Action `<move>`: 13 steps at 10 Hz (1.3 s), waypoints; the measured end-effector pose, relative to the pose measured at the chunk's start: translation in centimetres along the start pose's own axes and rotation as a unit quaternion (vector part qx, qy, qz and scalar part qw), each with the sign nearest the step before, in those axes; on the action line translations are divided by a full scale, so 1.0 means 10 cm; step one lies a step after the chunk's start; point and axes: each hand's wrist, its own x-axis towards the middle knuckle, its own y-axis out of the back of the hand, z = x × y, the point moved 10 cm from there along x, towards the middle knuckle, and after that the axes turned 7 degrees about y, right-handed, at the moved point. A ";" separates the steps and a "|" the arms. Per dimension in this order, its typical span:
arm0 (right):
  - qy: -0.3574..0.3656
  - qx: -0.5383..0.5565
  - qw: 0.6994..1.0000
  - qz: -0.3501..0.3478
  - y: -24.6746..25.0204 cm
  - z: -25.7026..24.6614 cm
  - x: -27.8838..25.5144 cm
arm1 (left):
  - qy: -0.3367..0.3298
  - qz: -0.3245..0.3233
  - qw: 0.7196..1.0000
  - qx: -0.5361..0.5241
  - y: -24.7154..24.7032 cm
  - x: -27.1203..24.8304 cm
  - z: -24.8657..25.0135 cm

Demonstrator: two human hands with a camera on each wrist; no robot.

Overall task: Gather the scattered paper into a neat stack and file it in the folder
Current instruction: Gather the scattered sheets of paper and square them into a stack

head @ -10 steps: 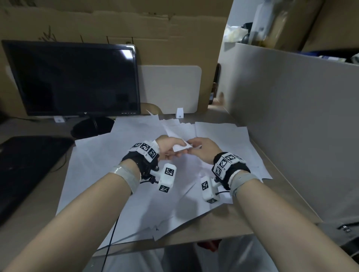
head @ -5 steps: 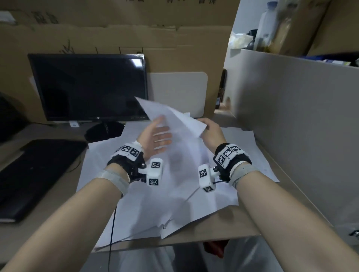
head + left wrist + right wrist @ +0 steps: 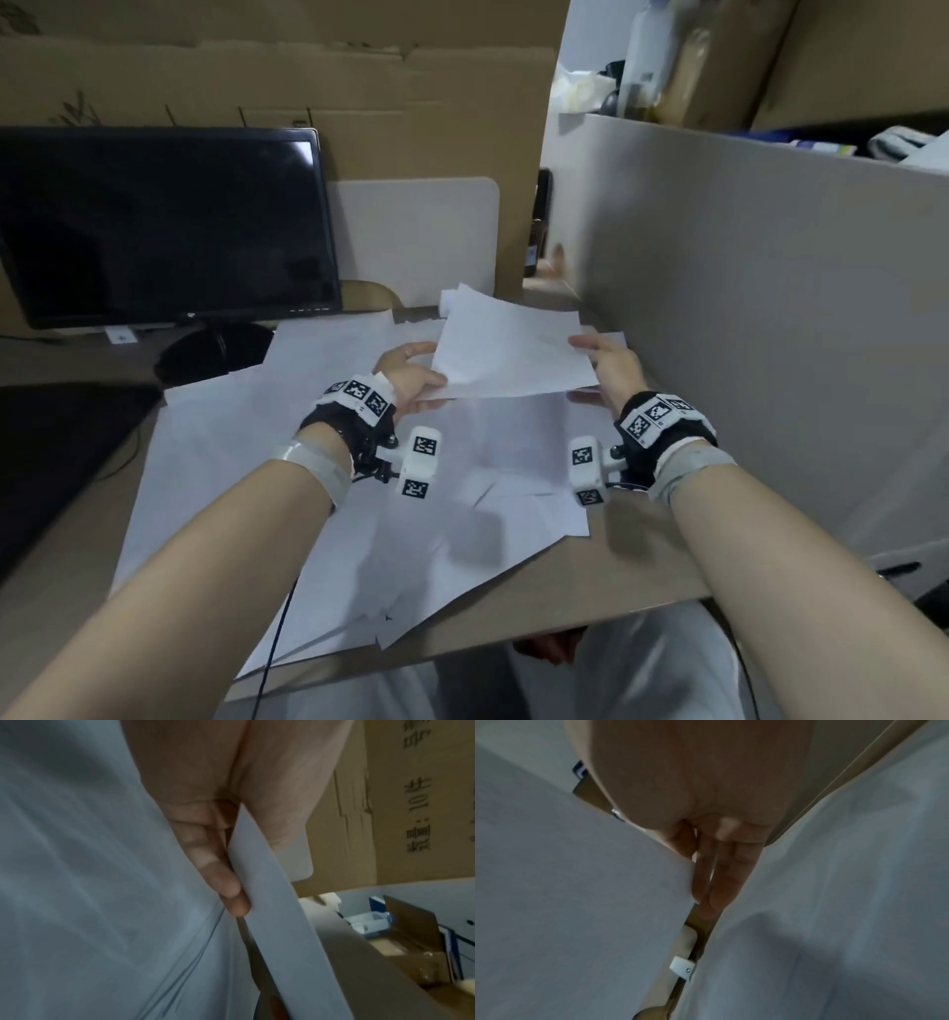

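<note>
Paper sheets (image 3: pixel 508 349), held clear of the desk (image 3: pixel 642 565) toward its 12 o'clock side, above the loose paper (image 3: pixel 308 462). Left hand (image 3: pixel 411 377) pinches their 9 o'clock edge, thumb on top, fingers beneath; right hand (image 3: pixel 611 365) pinches the 3 o'clock edge likewise. Monitor (image 3: pixel 154 226) at 10 o'clock.

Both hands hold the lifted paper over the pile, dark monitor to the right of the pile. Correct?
No: the monitor stands left of the pile, as the head view shows. The rest holds: left hand and right hand hold the lifted paper over the pile, and the monitor is dark.
</note>
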 end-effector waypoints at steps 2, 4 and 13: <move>-0.036 -0.134 0.990 0.005 0.53 0.30 -0.03 | -0.007 -0.003 0.994 0.106 -0.63 0.33 -0.16; -0.108 -0.303 0.946 0.039 0.97 0.64 -0.01 | 0.021 0.020 0.951 0.306 -1.02 0.26 -0.19; 0.044 -0.060 0.996 0.046 0.50 0.08 -0.08 | -0.064 0.027 0.990 0.126 -0.75 0.17 0.17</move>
